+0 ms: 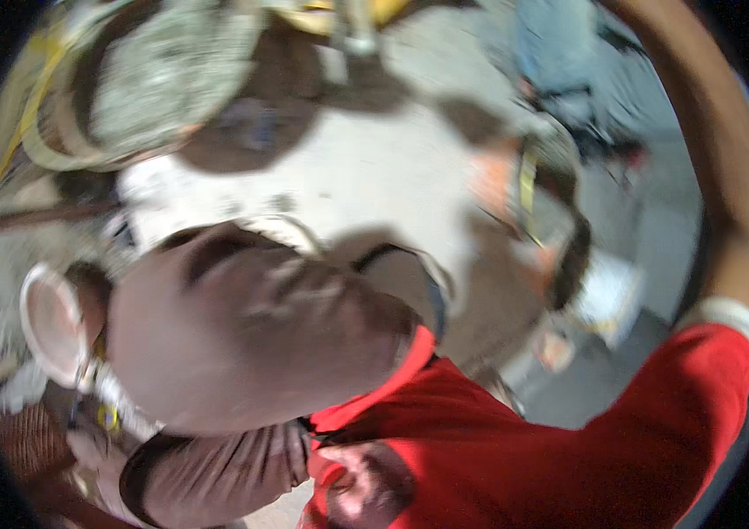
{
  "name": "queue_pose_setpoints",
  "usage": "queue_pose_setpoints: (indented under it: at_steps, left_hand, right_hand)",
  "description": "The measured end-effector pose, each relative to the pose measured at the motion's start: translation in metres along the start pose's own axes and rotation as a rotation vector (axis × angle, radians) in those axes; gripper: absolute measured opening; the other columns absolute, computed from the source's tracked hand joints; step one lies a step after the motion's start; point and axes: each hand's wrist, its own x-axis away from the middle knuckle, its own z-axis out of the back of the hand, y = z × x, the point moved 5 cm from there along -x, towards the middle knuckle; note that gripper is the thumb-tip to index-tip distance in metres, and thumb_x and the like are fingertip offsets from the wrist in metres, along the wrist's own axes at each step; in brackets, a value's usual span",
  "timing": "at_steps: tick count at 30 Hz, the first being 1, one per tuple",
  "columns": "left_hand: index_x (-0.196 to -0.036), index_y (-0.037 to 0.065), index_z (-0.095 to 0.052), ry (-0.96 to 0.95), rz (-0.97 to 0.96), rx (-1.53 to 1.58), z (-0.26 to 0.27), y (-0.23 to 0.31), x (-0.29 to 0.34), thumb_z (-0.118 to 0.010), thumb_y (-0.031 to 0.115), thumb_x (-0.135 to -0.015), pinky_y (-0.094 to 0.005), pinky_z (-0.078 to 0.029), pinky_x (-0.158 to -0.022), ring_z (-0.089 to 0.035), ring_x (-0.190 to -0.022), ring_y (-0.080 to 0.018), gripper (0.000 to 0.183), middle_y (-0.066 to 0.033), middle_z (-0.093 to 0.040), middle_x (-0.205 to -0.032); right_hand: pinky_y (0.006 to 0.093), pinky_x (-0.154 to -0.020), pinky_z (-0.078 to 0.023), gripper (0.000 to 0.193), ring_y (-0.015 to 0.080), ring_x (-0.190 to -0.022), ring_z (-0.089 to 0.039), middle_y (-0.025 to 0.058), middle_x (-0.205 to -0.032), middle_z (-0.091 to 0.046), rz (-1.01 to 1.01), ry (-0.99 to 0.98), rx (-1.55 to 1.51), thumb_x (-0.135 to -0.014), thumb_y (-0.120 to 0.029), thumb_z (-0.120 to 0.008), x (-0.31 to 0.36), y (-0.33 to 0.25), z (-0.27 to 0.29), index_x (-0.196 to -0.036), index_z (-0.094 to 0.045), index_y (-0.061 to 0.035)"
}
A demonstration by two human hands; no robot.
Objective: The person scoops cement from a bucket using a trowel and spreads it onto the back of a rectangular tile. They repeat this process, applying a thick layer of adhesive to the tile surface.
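My right arm (736, 185) rises along the right edge out of a red sleeve with a white cuff. Its hand lies beyond the top of the picture. At the bottom, against my red shirt (515, 467), is a blurred skin-toned shape that looks like my left hand (361, 485). Shadow and motion blur hide its fingers and anything they may hold. Close beside it are my brown trouser legs (260, 326), bent at the knee.
A large round tub (62, 159) holding a grey, lumpy mix stands at upper left. Below it is a pale shallow pan (53, 326). An orange bucket-like container (498, 181) with a yellow band and a white container (608, 295) are at right. Blue fabric (555, 44) shows at upper right.
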Motion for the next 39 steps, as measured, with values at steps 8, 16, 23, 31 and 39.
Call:
queue_pose_setpoints:
  at_steps: [8, 16, 23, 31, 39]
  left_hand:
    - [-0.142, -0.007, -0.041, -0.105, 0.103, 0.281, -0.013, 0.017, 0.034, -0.039, 0.043, -0.102, -0.0445, -0.047, -0.105, -0.06, -0.118, -0.0324, 0.064, -0.0312, -0.055, -0.135]
    - [-0.136, -0.004, -0.051, 0.003, 0.107, 0.284, 0.006, 0.0, 0.047, -0.051, 0.043, -0.098, -0.0417, -0.045, -0.105, -0.061, -0.115, -0.0265, 0.061, -0.0216, -0.062, -0.128]
    - [-0.137, -0.004, -0.049, 0.026, 0.153, 0.308, 0.024, -0.022, 0.038, -0.055, 0.049, -0.096, -0.0407, -0.044, -0.106, -0.059, -0.119, -0.0279, 0.068, -0.0225, -0.059, -0.132]
    - [-0.133, -0.002, -0.055, 0.042, 0.169, 0.369, 0.034, -0.027, 0.038, -0.065, 0.041, -0.092, -0.0387, -0.045, -0.102, -0.06, -0.112, -0.0229, 0.059, -0.0158, -0.064, -0.125]
    - [-0.131, -0.002, -0.055, 0.09, 0.193, 0.363, 0.034, -0.024, 0.036, -0.066, 0.045, -0.09, -0.0394, -0.044, -0.101, -0.058, -0.113, -0.023, 0.063, -0.0152, -0.063, -0.123]
  right_hand:
    - [0.0409, -0.083, -0.049, 0.017, 0.0288, -0.097, -0.063, 0.0112, -0.106, -0.063, -0.002, 0.04, 0.074, -0.085, -0.004, -0.057, -0.024, -0.009, -0.035, -0.101, -0.061, -0.0063]
    - [0.0342, -0.081, -0.044, 0.015, 0.021, -0.096, -0.06, 0.008, -0.102, -0.064, -0.003, -0.165, 0.224, -0.083, -0.018, -0.062, -0.052, -0.04, -0.034, -0.081, -0.074, -0.0098]
    - [0.0534, -0.074, -0.05, 0.027, 0.0422, -0.085, -0.064, 0.0228, -0.088, -0.063, -0.227, -0.342, -0.427, -0.087, -0.024, -0.065, -0.067, -0.046, -0.02, -0.094, -0.065, 0.0021]
    - [0.0339, -0.051, -0.043, 0.045, 0.0152, -0.057, -0.054, 0.0054, -0.066, -0.058, -0.705, -0.839, -1.345, -0.094, -0.044, -0.05, -0.066, -0.09, -0.063, -0.08, -0.064, -0.0038]
    - [0.0284, -0.042, -0.04, 0.041, 0.0123, -0.045, -0.05, 0.0038, -0.063, -0.056, -0.606, -0.889, -1.292, -0.098, -0.041, -0.052, -0.067, -0.054, -0.071, -0.087, -0.065, -0.0037]
